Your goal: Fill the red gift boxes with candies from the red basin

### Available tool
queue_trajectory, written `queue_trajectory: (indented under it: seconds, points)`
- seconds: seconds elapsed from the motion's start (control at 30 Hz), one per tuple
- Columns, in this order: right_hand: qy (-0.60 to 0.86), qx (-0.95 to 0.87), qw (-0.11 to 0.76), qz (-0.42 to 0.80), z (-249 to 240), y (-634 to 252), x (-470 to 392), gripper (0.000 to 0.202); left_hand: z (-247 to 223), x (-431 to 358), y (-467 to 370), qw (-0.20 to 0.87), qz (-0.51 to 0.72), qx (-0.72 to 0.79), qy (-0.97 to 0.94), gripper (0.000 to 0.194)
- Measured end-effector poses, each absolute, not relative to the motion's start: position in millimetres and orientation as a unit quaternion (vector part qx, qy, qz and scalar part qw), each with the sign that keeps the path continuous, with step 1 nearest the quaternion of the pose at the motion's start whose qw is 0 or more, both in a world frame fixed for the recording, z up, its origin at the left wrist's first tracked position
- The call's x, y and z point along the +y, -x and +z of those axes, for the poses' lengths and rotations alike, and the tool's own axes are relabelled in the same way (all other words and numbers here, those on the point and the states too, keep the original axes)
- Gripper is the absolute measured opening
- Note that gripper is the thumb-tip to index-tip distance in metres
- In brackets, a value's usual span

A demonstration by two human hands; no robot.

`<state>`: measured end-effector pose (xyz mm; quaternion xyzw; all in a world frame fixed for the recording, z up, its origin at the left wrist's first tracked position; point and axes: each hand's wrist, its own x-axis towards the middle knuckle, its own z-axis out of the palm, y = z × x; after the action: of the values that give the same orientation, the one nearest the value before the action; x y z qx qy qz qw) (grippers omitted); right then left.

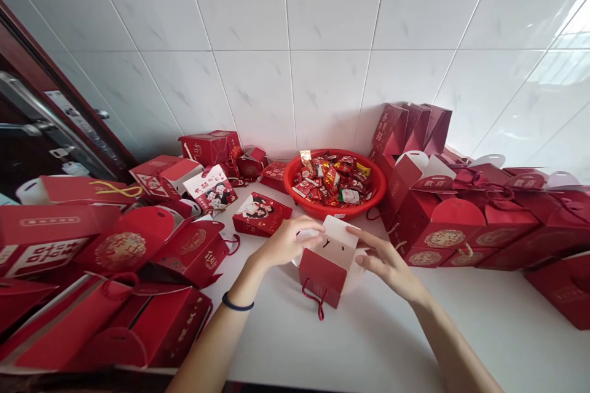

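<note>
A small red box (323, 270) with white inner flaps stands on the white table (286, 331), a dark red cord handle hanging from its near side. Its top flaps are partly raised. At the left side of the box, my left hand (289, 239) has its fingers reaching over a flap, apart from one another. My right hand (385, 261) is on the other side, fingers spread, with fingertips at the flap's right edge. Behind the box is a round red basin (332, 212) full of wrapped candies (332, 178). A flat red box with a printed couple (262, 215) lies to the left.
Many red gift boxes (184, 252) crowd the left side. More boxes with ribbons (445, 221) are stacked on the right. A tiled wall (332, 98) rises behind, and a door with a metal handle (27, 98) is at far left.
</note>
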<state>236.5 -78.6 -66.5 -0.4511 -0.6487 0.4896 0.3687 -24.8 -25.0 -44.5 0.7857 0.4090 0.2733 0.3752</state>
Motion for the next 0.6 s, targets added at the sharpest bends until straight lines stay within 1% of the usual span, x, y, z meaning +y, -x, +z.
queue_trajectory:
  seconds: [0.03, 0.07, 0.17, 0.2, 0.27, 0.33, 0.43, 0.6]
  points:
    - [0.449, -0.644, 0.351, 0.511, -67, -240, -78, 0.070, -48, -26, 29, 0.382, 0.256, 0.411, -0.787, 0.037]
    - [0.448, -0.641, 0.334, 0.527, -67, -242, -78, 0.073, -52, -26, 33, 0.392, 0.239, 0.409, -0.789, 0.051]
    - [0.460, -0.646, 0.294, 0.533, -68, -247, -79, 0.075, -59, -29, 49, 0.435, 0.176, 0.375, -0.799, 0.102]
    - [0.463, -0.653, 0.283, 0.528, -68, -248, -79, 0.076, -59, -30, 54, 0.449, 0.154, 0.362, -0.802, 0.114]
    - [0.456, -0.669, 0.260, 0.525, -70, -247, -79, 0.079, -60, -33, 63, 0.469, 0.122, 0.352, -0.801, 0.127]
    - [0.438, -0.679, 0.248, 0.535, -74, -246, -79, 0.081, -59, -37, 68, 0.480, 0.110, 0.366, -0.790, 0.132]
    - [0.423, -0.683, 0.264, 0.534, -80, -246, -77, 0.081, -57, -37, 68, 0.480, 0.109, 0.399, -0.774, 0.134]
    - [0.437, -0.675, 0.312, 0.507, -83, -249, -73, 0.087, -60, -24, 63, 0.441, 0.173, 0.461, -0.751, 0.116]
